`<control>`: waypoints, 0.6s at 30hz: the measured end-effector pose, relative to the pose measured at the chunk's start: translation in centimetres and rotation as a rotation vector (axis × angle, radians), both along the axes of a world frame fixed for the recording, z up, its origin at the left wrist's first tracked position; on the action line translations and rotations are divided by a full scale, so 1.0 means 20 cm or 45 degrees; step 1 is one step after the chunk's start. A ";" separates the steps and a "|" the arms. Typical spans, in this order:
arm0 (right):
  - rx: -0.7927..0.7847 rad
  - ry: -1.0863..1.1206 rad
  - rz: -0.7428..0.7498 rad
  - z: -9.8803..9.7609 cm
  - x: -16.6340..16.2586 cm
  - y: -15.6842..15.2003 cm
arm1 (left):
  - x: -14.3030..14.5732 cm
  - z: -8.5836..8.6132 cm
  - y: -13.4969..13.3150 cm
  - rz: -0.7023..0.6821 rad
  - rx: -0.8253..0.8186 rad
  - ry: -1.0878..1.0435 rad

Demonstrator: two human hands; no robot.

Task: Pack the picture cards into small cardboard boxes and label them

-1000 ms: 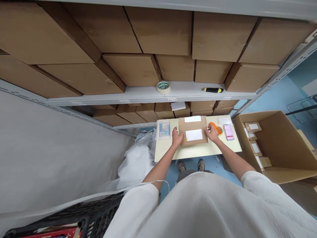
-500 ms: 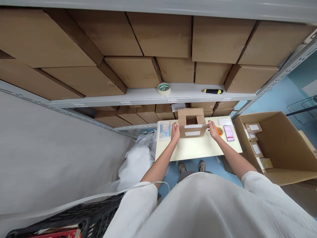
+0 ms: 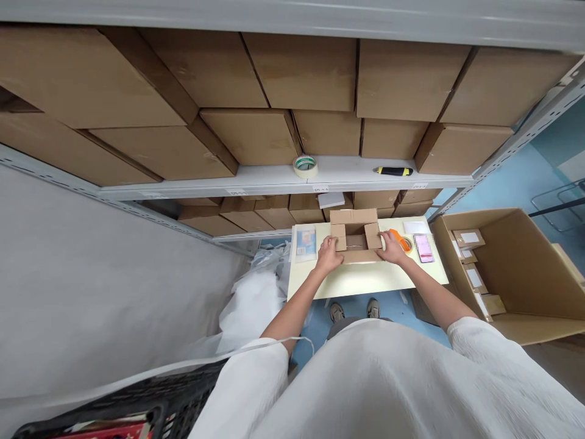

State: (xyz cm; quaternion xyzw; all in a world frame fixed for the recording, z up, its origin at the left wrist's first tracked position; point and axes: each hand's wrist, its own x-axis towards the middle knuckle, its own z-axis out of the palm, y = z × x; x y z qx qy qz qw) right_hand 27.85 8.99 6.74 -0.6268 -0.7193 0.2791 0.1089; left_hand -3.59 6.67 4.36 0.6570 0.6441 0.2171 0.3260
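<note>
Underside of open box hidden, black crate cut off below, phone screen blurred

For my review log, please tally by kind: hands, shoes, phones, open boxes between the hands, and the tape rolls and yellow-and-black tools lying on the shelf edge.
Hands: 2 (left hand, right hand)
Shoes: 2
Phone: 1
Open cardboard box: 1
Tape roll: 1
Yellow-and-black tool: 1
Total: 8

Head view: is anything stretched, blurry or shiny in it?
In the head view, the upper-left carton looks stretched toward the edge; the top beam carries a soft sheen; the phone is partly pixelated; the open box looks fairly sharp.
</note>
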 end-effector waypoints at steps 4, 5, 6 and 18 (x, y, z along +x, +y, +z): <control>0.045 -0.358 0.271 0.06 -0.05 0.02 | 0.03 0.06 0.01 -0.387 0.117 0.234; 0.034 -0.405 0.338 0.07 -0.08 0.04 | 0.05 0.07 0.02 -0.441 0.119 0.260; 0.019 -0.438 0.402 0.08 -0.10 0.06 | 0.06 0.09 0.04 -0.477 0.117 0.276; 0.242 -0.420 0.496 0.18 -0.18 0.10 | -0.01 0.22 0.01 -0.327 0.239 0.497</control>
